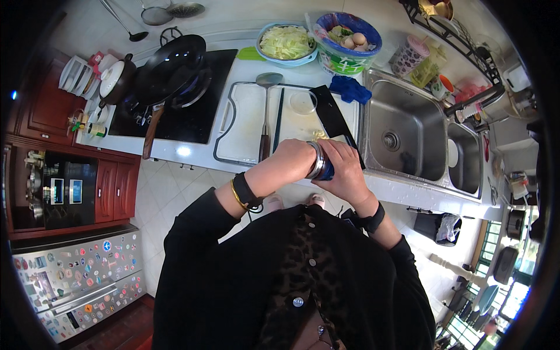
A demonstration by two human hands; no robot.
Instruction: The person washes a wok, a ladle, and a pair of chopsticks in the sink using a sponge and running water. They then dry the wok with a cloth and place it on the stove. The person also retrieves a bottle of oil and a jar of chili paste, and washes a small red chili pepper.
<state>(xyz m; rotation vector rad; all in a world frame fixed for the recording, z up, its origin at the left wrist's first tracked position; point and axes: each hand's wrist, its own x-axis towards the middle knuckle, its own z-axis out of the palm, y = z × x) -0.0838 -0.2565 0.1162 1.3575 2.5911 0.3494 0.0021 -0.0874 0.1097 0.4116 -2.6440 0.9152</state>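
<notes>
At the counter's front edge both of my hands are around a small container (324,169) with a silver rim and a dark blue body. My left hand (292,158) wraps the silver end, and my right hand (345,168) holds the blue part; fingers hide much of it. Just beyond lies a white cutting board (247,127). On it are a wood-handled wok spatula (265,111), dark chopsticks (279,116), a clear round dish or lid (303,103) and a black cleaver (332,116). A little pile of pale chopped pieces (319,134) sits close to my fingers.
A black wok (175,70) rests on the hob (197,127) at left, its wooden handle jutting past the counter. Behind the board stand a bowl of cut cabbage (286,42) and a bucket (345,61) with eggs on top. A blue cloth (351,89) lies beside the steel sink (407,105).
</notes>
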